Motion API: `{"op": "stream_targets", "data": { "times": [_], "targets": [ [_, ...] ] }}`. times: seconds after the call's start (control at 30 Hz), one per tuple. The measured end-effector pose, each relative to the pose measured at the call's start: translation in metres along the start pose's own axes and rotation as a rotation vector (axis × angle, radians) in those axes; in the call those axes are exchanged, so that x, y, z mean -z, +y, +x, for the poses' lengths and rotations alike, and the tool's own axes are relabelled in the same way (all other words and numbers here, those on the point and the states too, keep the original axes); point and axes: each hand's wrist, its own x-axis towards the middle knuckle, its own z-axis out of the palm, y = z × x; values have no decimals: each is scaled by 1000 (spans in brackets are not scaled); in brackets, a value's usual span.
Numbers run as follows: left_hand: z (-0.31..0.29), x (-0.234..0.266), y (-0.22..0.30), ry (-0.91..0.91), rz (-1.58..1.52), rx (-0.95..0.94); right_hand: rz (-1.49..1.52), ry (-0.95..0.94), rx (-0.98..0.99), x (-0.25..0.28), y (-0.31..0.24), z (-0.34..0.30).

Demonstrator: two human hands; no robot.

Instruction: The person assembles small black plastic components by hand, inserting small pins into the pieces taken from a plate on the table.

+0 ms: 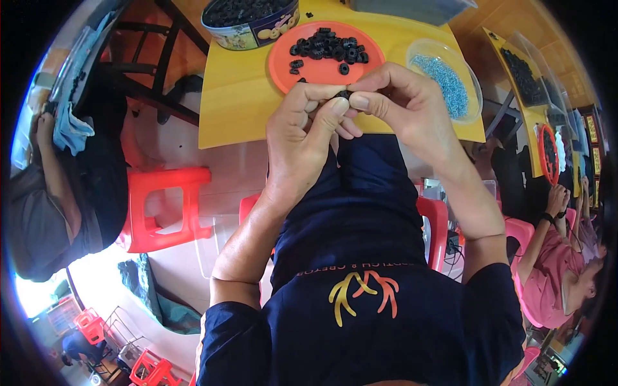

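Note:
Both my hands meet over the near edge of the yellow table (235,119). Between the thumb and fingers of my left hand (299,125) is a small black ribbed part (343,94), mostly covered by the fingertips. My right hand (412,106) pinches at the same part from the other side; whether it holds a second small piece, I cannot make out. Just beyond the hands lies an orange-red round tray (283,61) with a heap of similar black parts (331,46). To the right, a clear round tub (475,96) holds many small blue-silver pieces (445,83).
A decorated oval tin (248,35) full of black parts stands at the far left of the table. A red plastic stool (161,206) is on the floor to the left. People sit at either side; at right, another table (515,71) bears more black parts.

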Motion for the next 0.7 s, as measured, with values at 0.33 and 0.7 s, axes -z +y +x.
{"op": "stream_targets", "data": {
  "times": [0.33,0.7],
  "targets": [
    [0,1,1,-74,-92,31,171,183,99,-14,14,-17],
    [0,2,-6,-33,-162,74,-460,318,438,-15,12,-14]
  ]
}}
